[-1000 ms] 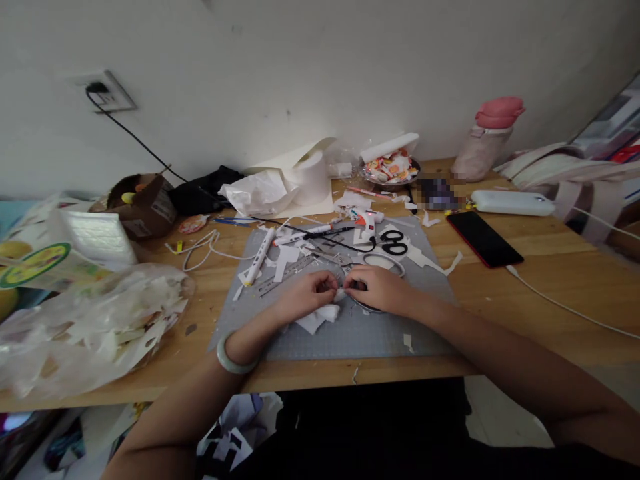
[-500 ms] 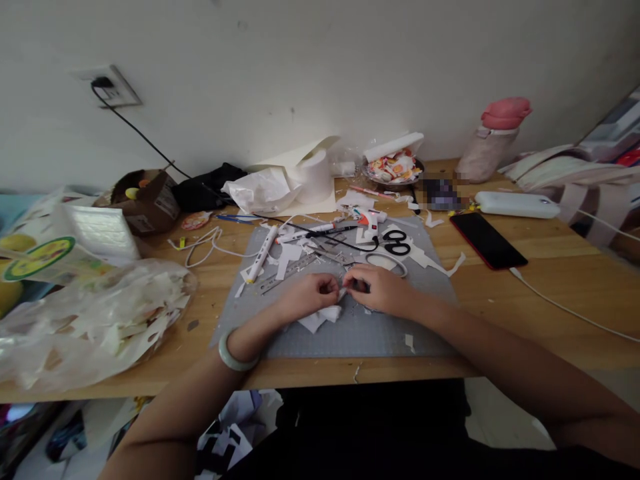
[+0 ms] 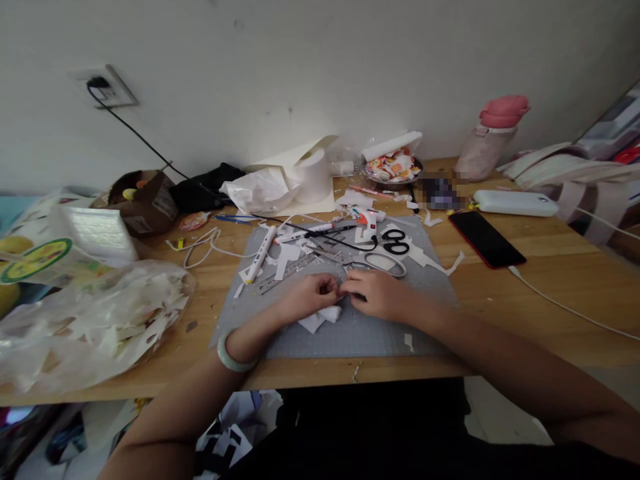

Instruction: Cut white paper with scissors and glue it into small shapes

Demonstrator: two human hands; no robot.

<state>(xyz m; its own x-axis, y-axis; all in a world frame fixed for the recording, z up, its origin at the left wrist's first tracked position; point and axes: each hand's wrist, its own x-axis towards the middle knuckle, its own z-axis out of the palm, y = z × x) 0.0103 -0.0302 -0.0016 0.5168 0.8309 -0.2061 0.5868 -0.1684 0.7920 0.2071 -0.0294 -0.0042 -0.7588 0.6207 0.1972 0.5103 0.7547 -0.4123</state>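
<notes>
Over the grey cutting mat [image 3: 370, 340], my two hands meet at the fingertips. My left hand [image 3: 313, 297] is closed in a pinch on what looks like a small white piece of paper, mostly hidden by the fingers. Against it, the fingers of my right hand [image 3: 375, 292] are bent and pressed together; what they grip is too small to make out. A folded white paper [image 3: 323, 318] lies on the mat just under my left hand. Beyond the hands are scissors with black handles [image 3: 395, 241], a metal ruler [image 3: 287, 273] and a white glue gun [image 3: 369, 225].
A white and yellow pen-like tool [image 3: 261, 255] lies on the mat among paper scraps. At left is a clear plastic bag [image 3: 95, 327] of scraps. A phone [image 3: 485, 239] with a cable lies at right, near a pink-capped bottle [image 3: 487, 143]. A paper roll [image 3: 314, 177] stands behind.
My right hand has shifted slightly left, and its fingers have closed in against the left fingertips. My left hand has stayed nearly still.
</notes>
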